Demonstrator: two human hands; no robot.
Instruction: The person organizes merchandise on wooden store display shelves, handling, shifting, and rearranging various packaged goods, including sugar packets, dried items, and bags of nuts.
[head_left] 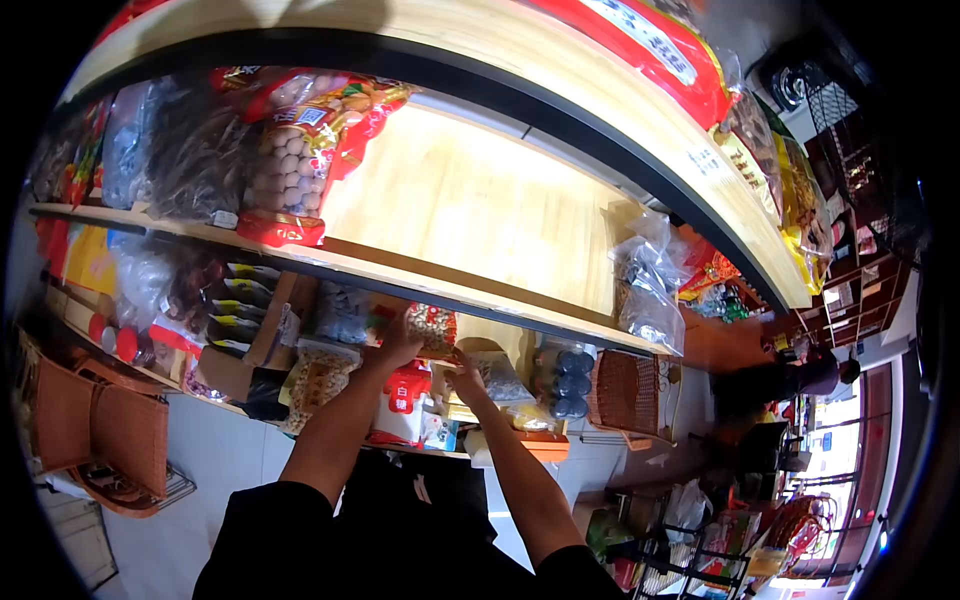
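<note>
On the lower shelf, a clear bag of small pale nuts or beans with red printing [433, 330] stands between my two hands. My left hand [402, 343] holds the left side of this bag. My right hand [465, 378] is at its lower right, with bent fingers; whether they touch the bag is hard to tell. Below the hands sits a white and red packet with Chinese characters [404, 402]. A clear bag of pale pieces [318, 382] lies left of my left forearm, and another clear bag [499, 377] is right of my right hand.
The middle shelf [470, 220] holds a large red bag of round nuts [290, 170] and clear bags [648, 275]. Its dark front edge runs just above my hands. Dark round containers [571, 385] and a wicker basket [625, 393] are at right. A person [820, 375] is far right.
</note>
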